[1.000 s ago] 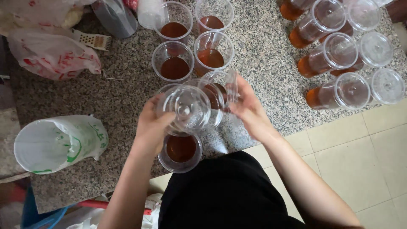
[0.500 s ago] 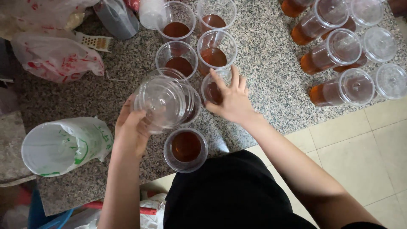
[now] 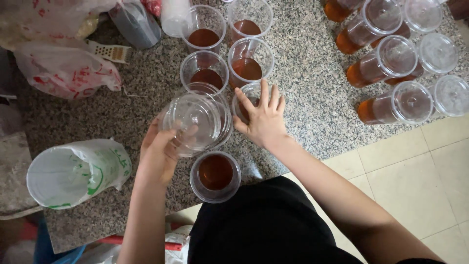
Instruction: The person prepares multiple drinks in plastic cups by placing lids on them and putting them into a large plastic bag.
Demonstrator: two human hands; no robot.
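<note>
My left hand grips a stack of clear plastic lids, held just above the granite counter. My right hand lies flat with fingers spread on top of a clear cup of brown liquid, pressing on it. An open cup of brown liquid stands at the counter's near edge, just below the lids. Behind them stand several more open cups of the same liquid.
Several lidded cups of brown liquid stand at the right end of the counter. A white plastic bag with green print lies open at the left. More plastic bags and a small grater lie at the back left. Tiled floor lies below the counter.
My right hand let go of the lids and moved onto the cup to the right, now pressing flat on it. My left hand keeps the lid stack, shifted slightly left.
</note>
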